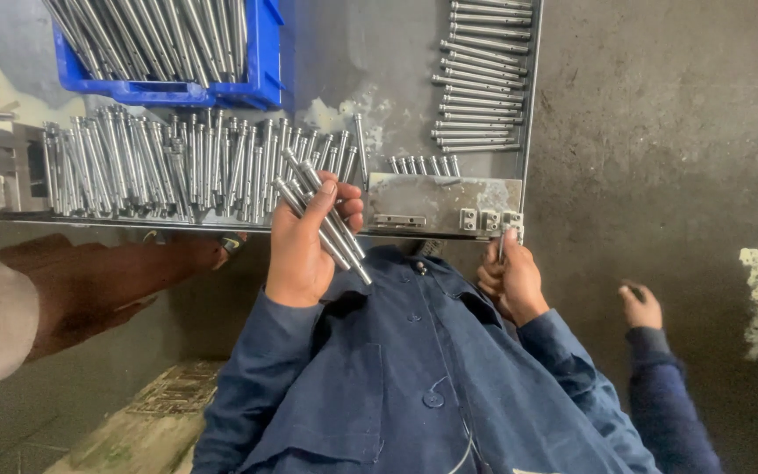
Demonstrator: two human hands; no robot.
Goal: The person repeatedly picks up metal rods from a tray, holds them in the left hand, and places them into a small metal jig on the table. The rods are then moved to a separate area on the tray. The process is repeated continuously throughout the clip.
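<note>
My left hand (304,250) grips a bundle of steel pins (322,219). My right hand (511,281) pinches what appears to be one pin (502,246) at the metal fixture (440,204).

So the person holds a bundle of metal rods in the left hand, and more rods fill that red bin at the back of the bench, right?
Not quite: the bin is blue, not red, as the head view shows. The rest holds: the left hand grips a bundle of metal rods, and more rods fill that bin at the back of the bench.
</note>
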